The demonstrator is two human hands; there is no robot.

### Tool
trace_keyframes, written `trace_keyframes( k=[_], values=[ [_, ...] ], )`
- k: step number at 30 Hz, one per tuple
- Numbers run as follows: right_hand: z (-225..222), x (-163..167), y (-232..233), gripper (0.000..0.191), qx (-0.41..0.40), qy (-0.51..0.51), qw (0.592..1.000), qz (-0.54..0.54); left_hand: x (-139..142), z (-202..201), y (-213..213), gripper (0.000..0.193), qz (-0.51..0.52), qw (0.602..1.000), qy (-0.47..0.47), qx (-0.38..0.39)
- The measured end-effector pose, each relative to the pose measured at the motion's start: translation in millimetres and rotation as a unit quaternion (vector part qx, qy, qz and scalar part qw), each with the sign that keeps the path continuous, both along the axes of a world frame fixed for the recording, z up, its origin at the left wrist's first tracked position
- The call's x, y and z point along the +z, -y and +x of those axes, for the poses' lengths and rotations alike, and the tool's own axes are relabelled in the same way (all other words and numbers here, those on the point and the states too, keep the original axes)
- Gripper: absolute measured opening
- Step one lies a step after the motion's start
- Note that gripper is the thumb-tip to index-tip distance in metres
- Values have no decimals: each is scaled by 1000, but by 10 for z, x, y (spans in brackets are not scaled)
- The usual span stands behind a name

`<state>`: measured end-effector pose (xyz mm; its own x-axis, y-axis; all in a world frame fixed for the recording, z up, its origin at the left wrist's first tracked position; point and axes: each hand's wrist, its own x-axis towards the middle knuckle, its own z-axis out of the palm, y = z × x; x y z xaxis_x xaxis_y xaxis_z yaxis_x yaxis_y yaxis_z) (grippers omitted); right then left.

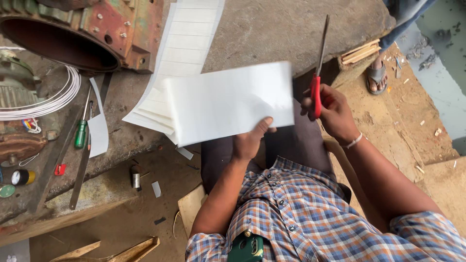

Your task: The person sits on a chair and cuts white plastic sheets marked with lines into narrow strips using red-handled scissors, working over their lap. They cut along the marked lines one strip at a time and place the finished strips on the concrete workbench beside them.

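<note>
Left hand [250, 140]: pinches the white paper sheet [228, 102] at its lower edge, thumb on top, other fingers under; forearm runs up from the checked shirt [301, 213].
Right hand [332, 111]: gripping red-handled scissors [318, 73], fingers thru the loops, blades together & pointing up, away from the body; thin band on the wrist.
Sheet: held flat over the lap, far edge over the stone slab [272, 29]; its right edge just beside the scissors, not touching as far as I can tell.
Paper stack [182, 43]: ruled strips on the slab, partly under the held sheet.
Doing it well (my read): keep the sheet taut, pinch close to the cut line, open the blades wide, feed the paper deep into the throat, keep the thumb clear of the blade path.
Nearby: green-handled screwdriver [81, 128] & a cut paper strip [98, 131] at slab's left; rusty motor housing [82, 29] beyond; wire coil [48, 99] at left.
Other person: sandalled foot [376, 75] at upper right, well apart.
</note>
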<state>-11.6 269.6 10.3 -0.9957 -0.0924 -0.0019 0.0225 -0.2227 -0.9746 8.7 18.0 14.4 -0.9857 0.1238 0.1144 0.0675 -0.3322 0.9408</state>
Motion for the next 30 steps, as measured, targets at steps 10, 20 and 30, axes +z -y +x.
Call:
trace_keyframes(
  k=[10, 20, 30],
  values=[
    [739, -240, 440, 52, 249, 110, 962, 11, 181, -441, 172, 32, 215, 955, 79, 189],
    [531, -132, 535, 41, 219, 101, 970, 39, 55, -382, 8, 26, 162, 971, 60, 165],
    [453, -73, 576, 38, 213, 75, 973, 53, 24, -297, -17, 28, 67, 977, 9, 202]
  ],
)
